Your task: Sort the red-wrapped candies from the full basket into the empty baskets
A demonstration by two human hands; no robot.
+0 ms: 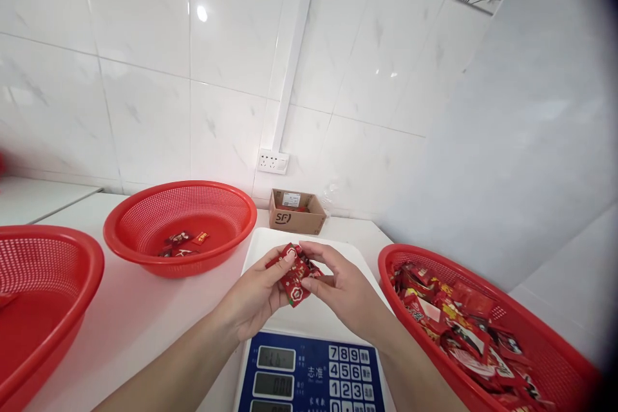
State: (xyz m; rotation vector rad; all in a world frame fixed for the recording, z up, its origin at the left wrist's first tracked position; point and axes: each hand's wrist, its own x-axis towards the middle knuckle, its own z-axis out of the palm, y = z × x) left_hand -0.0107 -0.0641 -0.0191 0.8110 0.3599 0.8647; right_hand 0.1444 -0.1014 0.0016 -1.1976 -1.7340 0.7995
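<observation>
Several small red candy packets (295,278) with white print are bunched between my two hands, above the white pan of a digital scale (309,317). My left hand (263,290) is closed on them, its thumb pressed over the front packet. On the other side, my right hand (338,277) pinches the packets with thumb and fingers. Parts of the bunch are hidden behind my fingers, so I cannot tell which packet each hand holds. Below them lies the scale's blue keypad panel (313,373) with its displays.
A red basket (531,315) full of mixed packets stands at right. Another red basket (232,206) with a few packets is at back left, and a third (62,251) at far left. A small cardboard box (299,222) sits by the tiled wall, below a socket (273,161).
</observation>
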